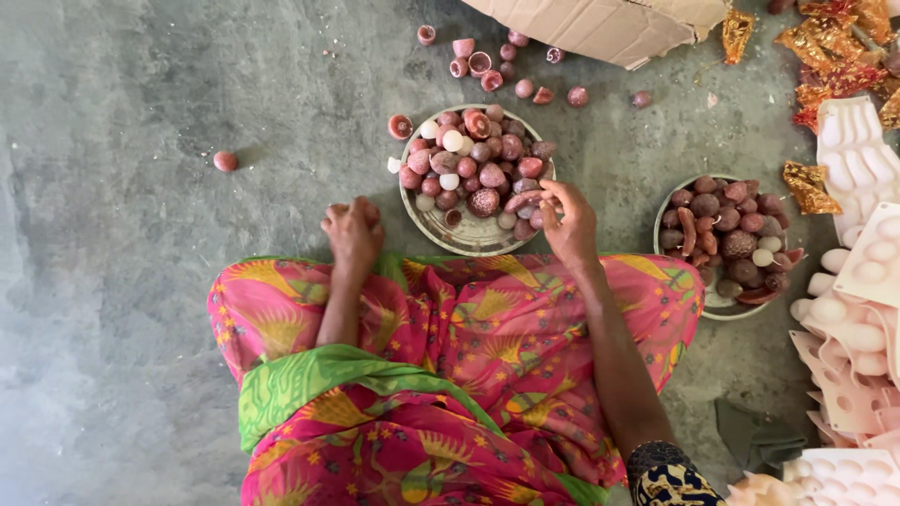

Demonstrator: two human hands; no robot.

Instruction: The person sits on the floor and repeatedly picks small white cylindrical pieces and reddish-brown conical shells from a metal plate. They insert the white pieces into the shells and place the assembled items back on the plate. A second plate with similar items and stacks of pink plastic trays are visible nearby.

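A round metal plate (469,240) on the grey floor in front of me holds a heap of small maroon, pink and white rounded pieces (480,159). My right hand (568,221) reaches over the plate's right rim, fingertips pinching a small pink piece. My left hand (352,230) is curled closed just left of the plate, above my knee; what it holds is hidden. A second metal plate (714,302) with darker maroon pieces (727,230) sits to the right.
Loose pink pieces (497,64) lie scattered beyond the plate, one alone (225,161) at the left. Cardboard (600,26) lies at the top. Gold foil wrappers (825,56) and pale moulded trays (858,309) stack along the right. My pink patterned garment (450,375) covers my lap.
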